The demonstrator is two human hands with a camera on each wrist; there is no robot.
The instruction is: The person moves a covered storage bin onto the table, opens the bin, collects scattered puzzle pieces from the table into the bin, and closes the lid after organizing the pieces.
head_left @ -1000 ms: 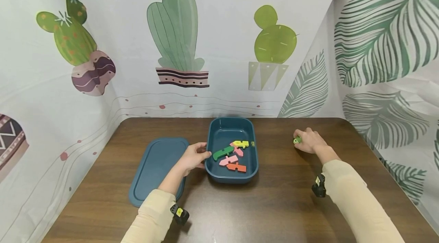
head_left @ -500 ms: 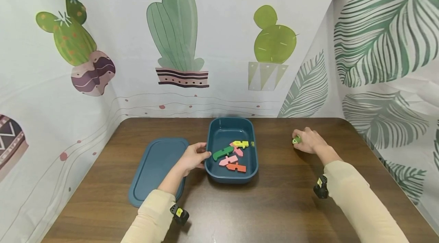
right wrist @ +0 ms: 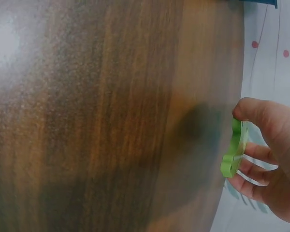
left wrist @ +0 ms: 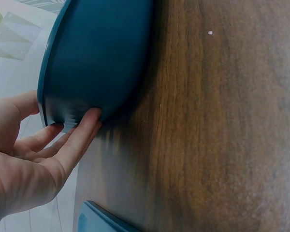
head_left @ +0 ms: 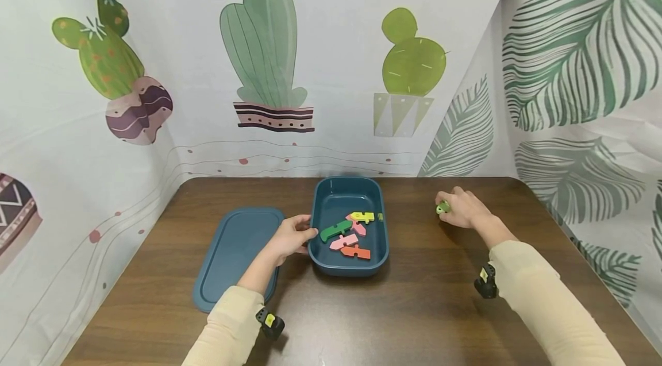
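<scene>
Five flat coloured puzzle pieces (head_left: 350,232) already in the dark teal plastic tray (head_left: 380,255), a sixth, small flat lime-green piece (right wrist: 233,150), pinched in right hand (head_left: 462,209) fingers above the brown wooden surface (head_left: 414,308), well right of tray; left hand (head_left: 291,237) fingers straight against tray wall.

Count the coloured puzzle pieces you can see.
6 for sure. Five lie in the blue tray: yellow piece, dark green piece, two pink pieces, orange piece. The right hand pinches a light green piece. Others may be hidden.
</scene>
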